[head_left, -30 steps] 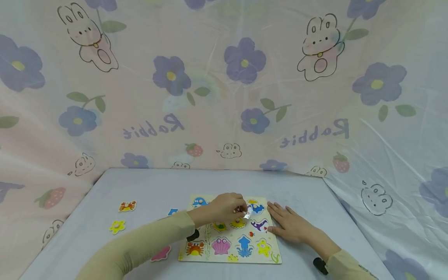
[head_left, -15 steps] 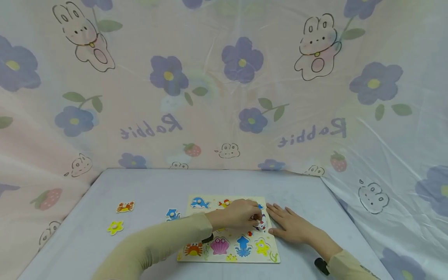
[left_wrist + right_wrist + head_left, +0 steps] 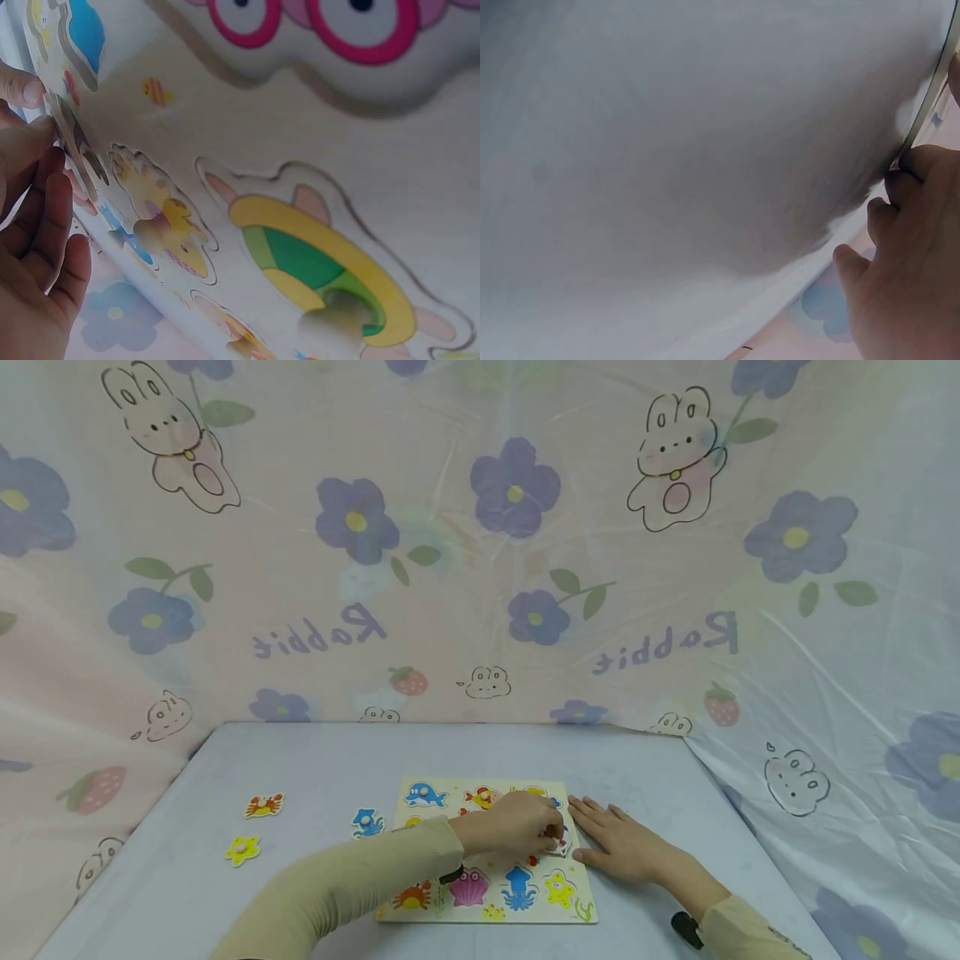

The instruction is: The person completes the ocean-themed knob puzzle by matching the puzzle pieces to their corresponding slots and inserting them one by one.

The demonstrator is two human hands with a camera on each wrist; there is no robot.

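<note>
A wooden peg puzzle board with sea-animal pictures lies on the table. My left hand reaches over it and pinches a puzzle piece at the board's right side. In the left wrist view, thumb and fingers hold that piece by its edge, tilted against the board; its picture is mostly hidden. A turtle piece sits in its recess nearby. My right hand lies on the table with fingers straight, their tips touching the board's right edge, also seen in the right wrist view.
Left of the board lie a loose crab piece, a yellow star piece and a blue squid piece. A whale piece sits in the board's top left. Behind the table hangs a rabbit-print curtain.
My left hand has carried the piece right and toward me, from the board's upper middle to its right-hand recess, then lowered it there. The right hand stays put.
</note>
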